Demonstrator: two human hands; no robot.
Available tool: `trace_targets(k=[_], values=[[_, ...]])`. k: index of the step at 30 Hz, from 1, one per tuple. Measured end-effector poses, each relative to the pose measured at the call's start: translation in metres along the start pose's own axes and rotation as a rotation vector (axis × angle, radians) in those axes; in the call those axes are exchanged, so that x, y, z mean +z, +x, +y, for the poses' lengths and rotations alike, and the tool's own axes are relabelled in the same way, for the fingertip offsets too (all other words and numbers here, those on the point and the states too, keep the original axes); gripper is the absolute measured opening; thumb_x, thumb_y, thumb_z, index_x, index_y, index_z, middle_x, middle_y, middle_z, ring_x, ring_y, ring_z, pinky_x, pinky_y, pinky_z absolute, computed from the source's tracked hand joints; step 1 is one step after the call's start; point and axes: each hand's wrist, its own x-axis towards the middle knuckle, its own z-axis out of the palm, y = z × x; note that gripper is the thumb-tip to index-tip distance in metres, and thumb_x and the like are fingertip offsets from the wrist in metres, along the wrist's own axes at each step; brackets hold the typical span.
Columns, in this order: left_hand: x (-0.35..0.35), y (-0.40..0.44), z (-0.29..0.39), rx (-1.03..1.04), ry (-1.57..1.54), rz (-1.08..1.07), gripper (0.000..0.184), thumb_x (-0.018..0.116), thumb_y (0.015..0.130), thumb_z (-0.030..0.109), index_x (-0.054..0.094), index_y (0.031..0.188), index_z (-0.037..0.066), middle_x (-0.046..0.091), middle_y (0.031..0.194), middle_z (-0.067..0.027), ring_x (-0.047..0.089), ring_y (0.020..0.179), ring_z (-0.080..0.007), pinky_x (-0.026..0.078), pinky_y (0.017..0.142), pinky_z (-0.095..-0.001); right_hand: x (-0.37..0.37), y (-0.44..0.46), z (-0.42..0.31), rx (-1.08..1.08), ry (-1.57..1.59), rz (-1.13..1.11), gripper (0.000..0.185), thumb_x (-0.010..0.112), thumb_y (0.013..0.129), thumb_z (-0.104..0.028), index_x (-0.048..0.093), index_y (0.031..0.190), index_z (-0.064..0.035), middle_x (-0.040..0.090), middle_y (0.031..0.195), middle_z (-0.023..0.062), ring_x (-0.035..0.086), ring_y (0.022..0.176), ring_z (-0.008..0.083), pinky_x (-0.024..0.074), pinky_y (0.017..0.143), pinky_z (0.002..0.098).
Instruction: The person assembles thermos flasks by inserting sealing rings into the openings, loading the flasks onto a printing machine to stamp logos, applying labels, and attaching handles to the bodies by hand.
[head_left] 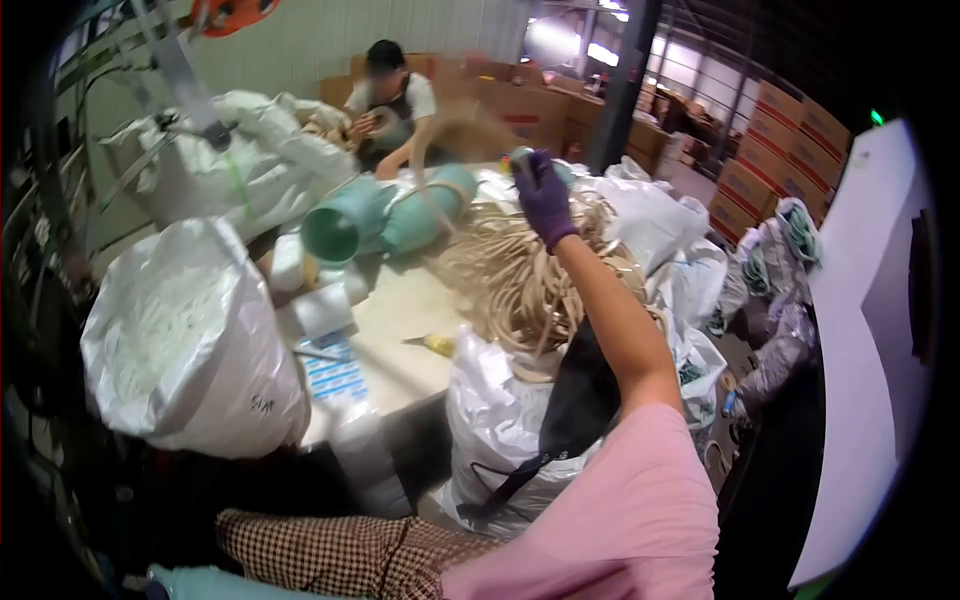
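Observation:
My right hand (545,200), in a purple glove, is raised over the far side of the table with its fingers closed. A beige strap (440,150), smeared by motion, arcs from near those fingers down toward a teal roll (430,215). A small pale-green end shows at the fingertips, too blurred to name. Below my right wrist lies a large tangled heap of beige straps (535,285). Left of the heap, a second teal roll (335,230) shows its open hollow end. My left hand is out of view; checked cloth (320,545) shows at the bottom.
White sacks stand at the left (190,340) and front (490,420) of the table (400,300). A yellow-handled tool (432,344) lies on top. Across the table sits another person (390,110). Stacked cartons (780,150) and a dark post (625,90) stand behind.

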Motion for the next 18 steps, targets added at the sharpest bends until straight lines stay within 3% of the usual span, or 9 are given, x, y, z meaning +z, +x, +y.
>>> trace_targets(k=[2, 5, 7, 8, 9, 11, 13, 15, 18], values=[[-0.003, -0.01, -0.002, 0.012, -0.035, 0.037, 0.047, 0.062, 0.1, 0.03, 0.061, 0.136, -0.001, 0.066, 0.127, -0.0114, 0.06, 0.113, -0.0207, 0.047, 0.101, -0.0354, 0.021, 0.013, -0.059, 0.117, 0.931, 0.007, 0.021, 0.056, 0.101, -0.017, 0.057, 0.121, -0.0103, 0.055, 0.077, 0.0016, 0.054, 0.07, 0.0142, 0.0471, 0.073, 0.0298], [0.008, -0.016, 0.001, 0.046, -0.133, 0.081, 0.046, 0.061, 0.101, 0.032, 0.063, 0.134, 0.0, 0.065, 0.127, -0.0098, 0.06, 0.116, -0.0205, 0.046, 0.103, -0.0348, 0.069, 0.011, -0.19, 0.276, 1.937, -0.478, 0.035, 0.048, 0.107, -0.012, 0.05, 0.141, -0.0066, 0.044, 0.072, -0.0045, 0.042, 0.059, 0.0055, 0.044, 0.065, 0.0212], [0.016, -0.013, 0.003, 0.204, -0.052, 0.132, 0.044, 0.058, 0.103, 0.032, 0.064, 0.133, 0.0, 0.066, 0.125, -0.0083, 0.061, 0.116, -0.0195, 0.046, 0.102, -0.0333, 0.1, -0.003, -0.294, 0.545, 2.034, -0.797, 0.044, 0.041, 0.112, -0.029, 0.044, 0.15, -0.009, 0.041, 0.058, -0.0065, 0.034, 0.038, 0.006, 0.0423, 0.056, 0.0195], [0.039, -0.03, 0.061, 0.324, -0.21, -0.079, 0.042, 0.054, 0.104, 0.029, 0.063, 0.133, 0.0, 0.066, 0.122, -0.0082, 0.061, 0.115, -0.0183, 0.047, 0.101, -0.0329, 0.128, -0.024, -0.339, 0.545, 2.307, -1.031, 0.048, 0.037, 0.111, -0.032, 0.041, 0.153, -0.0095, 0.033, 0.057, -0.0072, 0.028, 0.035, 0.0067, 0.0407, 0.051, 0.0174], [0.046, -0.037, 0.079, 0.237, -0.263, -0.098, 0.043, 0.051, 0.105, 0.03, 0.064, 0.133, 0.0, 0.066, 0.122, -0.0084, 0.061, 0.114, -0.0178, 0.047, 0.102, -0.0336, 0.135, -0.05, -0.391, 0.667, 2.358, -1.112, 0.047, 0.044, 0.109, -0.018, 0.039, 0.154, -0.0077, 0.033, 0.057, -0.0075, 0.033, 0.04, 0.0043, 0.0468, 0.058, 0.0188], [0.034, -0.047, 0.065, 0.196, -0.471, -0.099, 0.053, 0.046, 0.107, 0.04, 0.059, 0.138, -0.002, 0.064, 0.129, -0.0122, 0.06, 0.118, -0.0198, 0.047, 0.105, -0.0349, 0.157, -0.13, -0.477, 0.477, 2.369, -0.988, 0.033, 0.051, 0.1, -0.001, 0.047, 0.133, -0.0055, 0.049, 0.091, 0.0021, 0.054, 0.066, 0.0106, 0.0541, 0.073, 0.0286], [0.03, -0.068, 0.072, 0.163, -0.69, -0.117, 0.098, 0.045, 0.094, 0.076, 0.045, 0.147, -0.007, 0.061, 0.135, -0.0208, 0.061, 0.125, -0.0301, 0.051, 0.105, -0.0445, 0.181, -0.181, -0.53, 0.315, 2.339, -0.958, 0.022, 0.055, 0.097, 0.004, 0.052, 0.117, -0.0041, 0.058, 0.104, 0.0066, 0.065, 0.079, 0.0134, 0.057, 0.081, 0.0326], [0.021, -0.084, 0.073, 0.233, -0.808, -0.072, 0.106, 0.047, 0.089, 0.081, 0.041, 0.148, -0.007, 0.053, 0.144, -0.0228, 0.058, 0.128, -0.0326, 0.051, 0.107, -0.0474, 0.199, -0.209, -0.562, 0.244, 2.302, -1.06, 0.007, 0.056, 0.099, -0.005, 0.054, 0.106, -0.004, 0.059, 0.096, 0.0058, 0.064, 0.08, 0.013, 0.0553, 0.082, 0.0306], [0.014, -0.096, 0.07, 0.201, -0.822, -0.067, 0.097, 0.05, 0.091, 0.077, 0.045, 0.145, -0.003, 0.05, 0.146, -0.0245, 0.057, 0.128, -0.0351, 0.05, 0.107, -0.0493, 0.203, -0.216, -0.589, 0.285, 2.23, -1.205, 0.013, 0.054, 0.102, -0.015, 0.055, 0.093, -0.0046, 0.058, 0.085, 0.0042, 0.061, 0.079, 0.0127, 0.0528, 0.082, 0.0282]])
